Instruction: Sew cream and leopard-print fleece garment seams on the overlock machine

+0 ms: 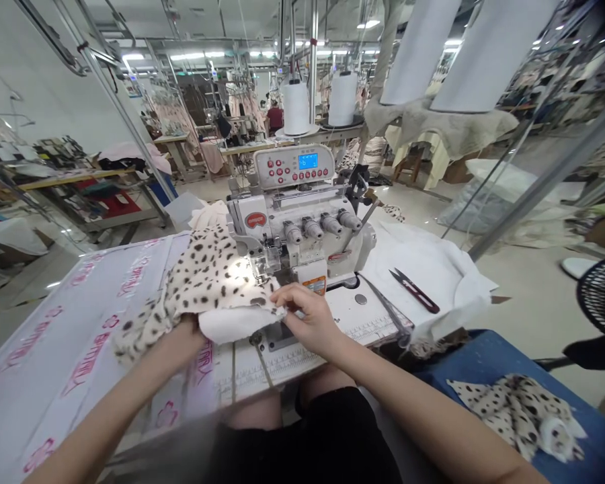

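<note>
A cream fabric with dark spots [209, 259] lies under the lit needle area of a white sewing machine [302, 235]. Its near edge shows a white underside [236, 324]. My right hand [305, 310] pinches the fabric's right edge, just in front of the machine's presser foot. My left forearm reaches under the spotted fabric; the wrist [194, 333] shows at the fold, while the fingers are hidden beneath the cloth.
Dark red thread snips [414, 290] lie on white cloth [433, 259] right of the machine. More spotted fabric [524, 413] rests on a blue surface [474, 363] at the lower right. A black fan [602, 292] stands at the right edge. Thread cones [296, 107] stand behind the machine.
</note>
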Action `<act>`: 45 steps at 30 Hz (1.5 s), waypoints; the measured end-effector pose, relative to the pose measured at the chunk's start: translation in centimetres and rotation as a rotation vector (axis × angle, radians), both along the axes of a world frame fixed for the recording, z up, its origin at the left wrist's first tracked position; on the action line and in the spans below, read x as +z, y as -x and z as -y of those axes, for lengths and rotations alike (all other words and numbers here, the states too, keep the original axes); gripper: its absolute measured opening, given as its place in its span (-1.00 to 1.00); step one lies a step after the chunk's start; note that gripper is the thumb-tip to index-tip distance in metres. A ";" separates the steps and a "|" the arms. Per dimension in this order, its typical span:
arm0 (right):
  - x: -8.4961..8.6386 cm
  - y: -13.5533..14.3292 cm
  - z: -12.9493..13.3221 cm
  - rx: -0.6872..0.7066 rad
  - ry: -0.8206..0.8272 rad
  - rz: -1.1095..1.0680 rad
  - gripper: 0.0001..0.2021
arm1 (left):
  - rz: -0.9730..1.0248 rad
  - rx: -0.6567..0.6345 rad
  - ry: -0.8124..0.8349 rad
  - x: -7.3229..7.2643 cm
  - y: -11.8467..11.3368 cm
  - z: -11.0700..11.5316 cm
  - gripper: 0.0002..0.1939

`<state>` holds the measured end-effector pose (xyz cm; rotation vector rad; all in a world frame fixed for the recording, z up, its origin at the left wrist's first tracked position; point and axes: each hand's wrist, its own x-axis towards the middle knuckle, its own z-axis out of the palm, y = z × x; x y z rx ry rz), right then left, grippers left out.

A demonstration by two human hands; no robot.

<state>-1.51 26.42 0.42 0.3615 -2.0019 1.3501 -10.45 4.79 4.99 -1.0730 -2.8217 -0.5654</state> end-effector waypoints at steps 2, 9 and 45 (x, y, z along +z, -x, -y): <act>-0.1 0.0 0.0 0.002 0.001 -0.018 -0.80 | 0.079 -0.066 0.072 0.0 -2.4 0.3 -0.71; -0.1 0.0 0.5 -0.011 0.019 -0.063 -0.83 | -0.554 -0.352 -0.259 -0.1 -5.8 -4.5 -0.61; 0.3 -0.6 -2.0 -0.101 -0.450 -0.170 -0.67 | -0.491 -0.519 -0.328 -1.0 -1.9 -5.5 -0.72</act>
